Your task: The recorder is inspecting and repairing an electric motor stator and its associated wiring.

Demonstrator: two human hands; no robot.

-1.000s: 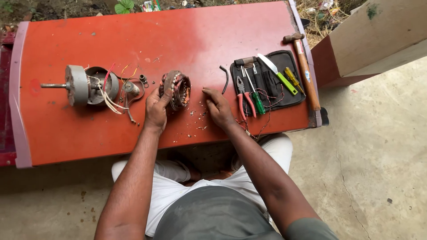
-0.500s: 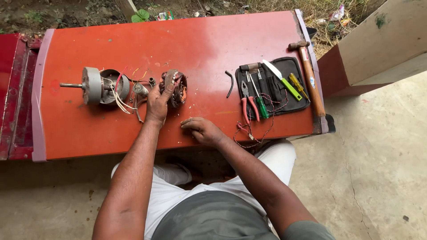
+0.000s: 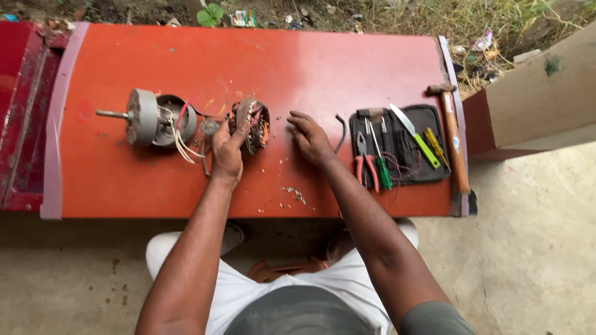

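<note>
I see the wound motor stator (image 3: 251, 124) standing on edge on the red tabletop (image 3: 310, 68), its copper coils and orange insulation showing; my left hand (image 3: 228, 152) is closed on its near side, thumb and fingers pinching the rim; my right hand (image 3: 311, 139) hovers just to the right of the stator, not touching it, fingers loosely curled and holding nothing. Just left of the left hand lies a grey motor housing with shaft (image 3: 146, 116), loose wires (image 3: 180, 139) trailing from it toward my wrist; small scraps of debris (image 3: 293, 193) lie on the tabletop near the right forearm. A bent dark metal piece (image 3: 341, 131) lies just right of the right hand; beyond it sits an open black tool pouch (image 3: 428, 118) carrying red-handled pliers (image 3: 363, 162), a green-handled screwdriver (image 3: 382, 167) and a knife with a green handle (image 3: 415, 135); a wooden-handled hammer (image 3: 453, 139) lies along the pouch's far right edge, near the tabletop's end.
</note>
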